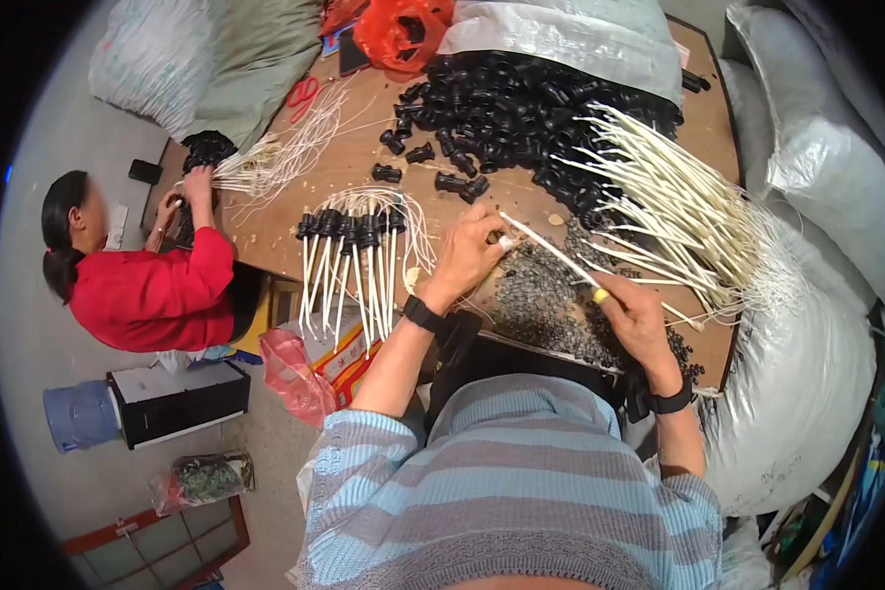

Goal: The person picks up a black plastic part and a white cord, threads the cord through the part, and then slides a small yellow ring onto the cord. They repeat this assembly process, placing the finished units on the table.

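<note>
My left hand [467,254] is closed in a pinch over the table, with a small white piece at its fingertips; what exactly they grip is too small to make out. From my right hand [637,323] a white sleeved cord [551,248] slants up and left, its far end beside my left fingers. The right fingers are closed around the cord's lower end, and a yellow band shows at a fingertip. Below and between both hands spreads a pile of small dark parts [541,295]. Beyond them lies a heap of black lamp-holder-like sockets [521,108].
A bundle of white sleeved cords [678,206] lies to the right. Black sockets with white cords [359,231] hang over the table's left front edge. A person in red [157,280] works at the far left. Bulging white sacks [796,393] crowd the right side.
</note>
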`<move>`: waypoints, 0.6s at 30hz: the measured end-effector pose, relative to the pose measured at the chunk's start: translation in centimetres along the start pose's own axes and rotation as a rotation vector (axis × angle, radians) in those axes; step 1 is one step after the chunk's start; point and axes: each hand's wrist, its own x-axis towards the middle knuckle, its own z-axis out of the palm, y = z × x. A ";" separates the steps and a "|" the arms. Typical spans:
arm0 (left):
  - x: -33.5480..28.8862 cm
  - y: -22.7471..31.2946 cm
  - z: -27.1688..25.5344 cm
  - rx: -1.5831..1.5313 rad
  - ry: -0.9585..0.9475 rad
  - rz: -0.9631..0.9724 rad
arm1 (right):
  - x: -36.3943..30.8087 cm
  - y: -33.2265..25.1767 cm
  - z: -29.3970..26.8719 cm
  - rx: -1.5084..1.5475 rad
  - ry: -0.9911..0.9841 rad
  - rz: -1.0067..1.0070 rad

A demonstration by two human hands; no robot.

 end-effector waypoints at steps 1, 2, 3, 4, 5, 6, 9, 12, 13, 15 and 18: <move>-0.1 -0.2 0.0 -0.008 -0.007 0.003 | 0.0 -0.7 0.2 0.053 -0.011 0.024; -0.1 -0.3 0.0 -0.047 -0.108 -0.059 | -0.1 -0.8 0.3 0.048 -0.035 0.015; -0.2 -0.4 0.1 -0.085 -0.209 -0.120 | -0.2 -0.8 0.4 0.044 -0.059 0.005; -0.4 -0.4 0.4 -0.099 -0.166 -0.020 | -0.3 -0.7 0.7 0.000 -0.036 -0.061; -0.4 0.1 0.3 -0.103 -0.170 -0.020 | -0.3 -1.0 0.7 -0.003 -0.035 -0.055; -0.5 0.7 0.1 0.077 -0.225 0.019 | -0.3 -1.6 0.4 -0.169 -0.083 -0.076; -0.3 1.9 -0.4 0.271 -0.302 0.108 | -0.5 -1.6 0.7 -0.365 -0.103 -0.124; -0.6 1.7 -1.1 0.007 -0.309 0.005 | -0.7 -1.5 0.5 -0.189 -0.017 -0.146; -0.8 0.8 -1.1 0.089 -0.332 0.038 | -0.8 -1.7 0.0 -0.231 -0.033 -0.106; -1.0 0.7 -0.7 0.169 -0.360 0.073 | -1.0 -2.0 0.0 -0.274 -0.046 -0.059; -1.4 2.9 1.6 0.066 -0.363 0.297 | -1.3 -1.5 1.7 -0.493 -0.097 -0.187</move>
